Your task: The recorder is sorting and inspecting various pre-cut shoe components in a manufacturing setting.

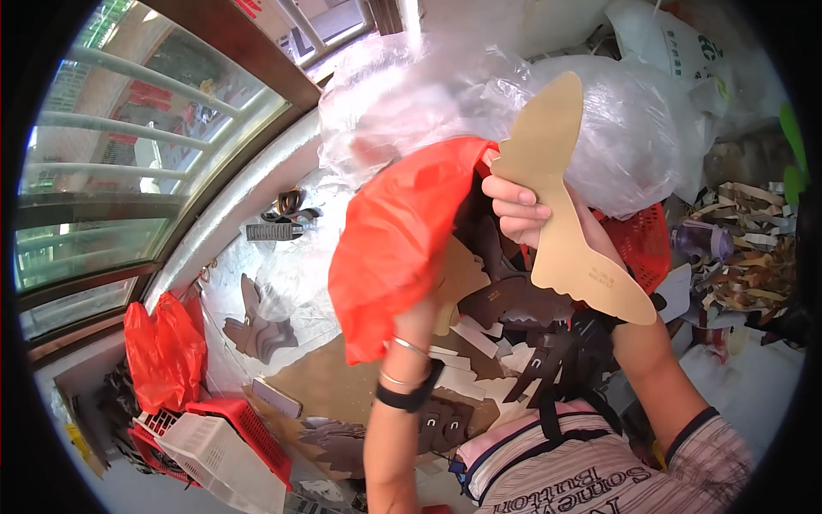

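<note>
A tan, flat, two-winged cut piece [556, 197], like a shoe-upper part with wavy edges, is raised in my right hand [521, 210]. The fingers of that hand are closed around its narrow middle. Beside it a red plastic bag [390, 231] covers my left hand, whose fingers I cannot see. Only the left forearm [396, 428] and wrist, with bangles and a black band, show below the bag. The bag's upper edge meets a fingertip near the tan piece. Under the bag lie more tan pieces [462, 278] and dark brown cut pieces [518, 301].
Clear plastic bags [629, 128] bulge at the back. A red basket [642, 244] stands at right, near heaped scraps [745, 257]. Dark pieces [261, 334] and a phone [276, 397] lie at left. Another red bag [167, 355] and a white crate [227, 458] stand below the window.
</note>
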Demonstrator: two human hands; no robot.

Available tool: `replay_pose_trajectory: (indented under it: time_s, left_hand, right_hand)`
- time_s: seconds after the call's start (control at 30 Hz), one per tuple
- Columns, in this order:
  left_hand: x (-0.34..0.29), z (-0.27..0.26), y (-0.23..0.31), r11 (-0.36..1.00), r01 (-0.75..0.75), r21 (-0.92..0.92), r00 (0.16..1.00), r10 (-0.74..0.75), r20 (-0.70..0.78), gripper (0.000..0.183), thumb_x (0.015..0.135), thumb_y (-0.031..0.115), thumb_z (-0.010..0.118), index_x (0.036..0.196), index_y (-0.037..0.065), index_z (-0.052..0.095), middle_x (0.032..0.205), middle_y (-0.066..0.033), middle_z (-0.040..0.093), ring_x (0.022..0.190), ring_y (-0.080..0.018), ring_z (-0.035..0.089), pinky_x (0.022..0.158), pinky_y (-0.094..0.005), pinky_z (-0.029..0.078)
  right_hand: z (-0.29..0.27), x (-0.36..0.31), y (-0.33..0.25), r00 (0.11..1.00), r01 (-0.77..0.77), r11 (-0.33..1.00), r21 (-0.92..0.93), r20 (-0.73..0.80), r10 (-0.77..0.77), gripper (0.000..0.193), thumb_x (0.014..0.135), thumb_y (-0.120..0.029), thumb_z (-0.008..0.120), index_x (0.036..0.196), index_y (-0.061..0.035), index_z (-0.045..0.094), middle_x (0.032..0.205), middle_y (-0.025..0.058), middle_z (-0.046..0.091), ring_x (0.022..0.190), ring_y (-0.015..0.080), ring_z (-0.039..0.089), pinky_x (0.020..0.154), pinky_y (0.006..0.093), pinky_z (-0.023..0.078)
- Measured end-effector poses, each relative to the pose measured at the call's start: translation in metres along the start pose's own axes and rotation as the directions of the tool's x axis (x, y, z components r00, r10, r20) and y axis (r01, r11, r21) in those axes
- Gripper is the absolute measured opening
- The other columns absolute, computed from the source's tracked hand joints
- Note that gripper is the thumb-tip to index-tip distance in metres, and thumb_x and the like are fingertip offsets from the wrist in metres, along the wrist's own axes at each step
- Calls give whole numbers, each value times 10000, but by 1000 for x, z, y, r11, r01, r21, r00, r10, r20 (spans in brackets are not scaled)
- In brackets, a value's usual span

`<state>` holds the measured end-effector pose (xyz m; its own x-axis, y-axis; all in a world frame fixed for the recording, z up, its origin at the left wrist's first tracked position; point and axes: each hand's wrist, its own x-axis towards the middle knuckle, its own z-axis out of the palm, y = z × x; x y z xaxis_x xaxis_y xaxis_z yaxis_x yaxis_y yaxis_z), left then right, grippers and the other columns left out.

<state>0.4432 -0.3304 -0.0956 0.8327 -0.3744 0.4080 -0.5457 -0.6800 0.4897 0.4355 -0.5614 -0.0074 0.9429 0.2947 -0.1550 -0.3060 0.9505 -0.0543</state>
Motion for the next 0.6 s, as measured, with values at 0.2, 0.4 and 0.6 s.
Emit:
replay_pose_trajectory:
  time_s: [0.2,0.4,0.6]
  left_hand:
    - [-25,6,36,904,411,121,665,-388,638,406,809,52,562,1214,50,530,1162,-191,569,1072,-383,529,928,-437,413]
    - [8,3,-10,975,181,130,980,-190,59,321,782,35,602,1102,62,612,1090,-156,618,1037,-353,565,883,-419,444]
    - [27,-13,-37,979,144,-147,990,-142,24,220,859,-9,515,1051,-24,621,976,-157,670,901,-295,633,823,-373,495]
  right_hand:
    - [-5,-3,5,995,-27,996,89,101,18,153,964,-170,499,895,-34,492,701,55,476,486,90,432,486,202,390]
    - [-15,14,3,992,-117,992,41,54,115,144,940,-154,543,898,-27,490,738,71,487,511,89,445,494,197,394]
    - [15,13,4,983,-39,999,-9,180,40,249,983,-166,465,1110,47,454,814,44,418,610,67,382,543,190,368]
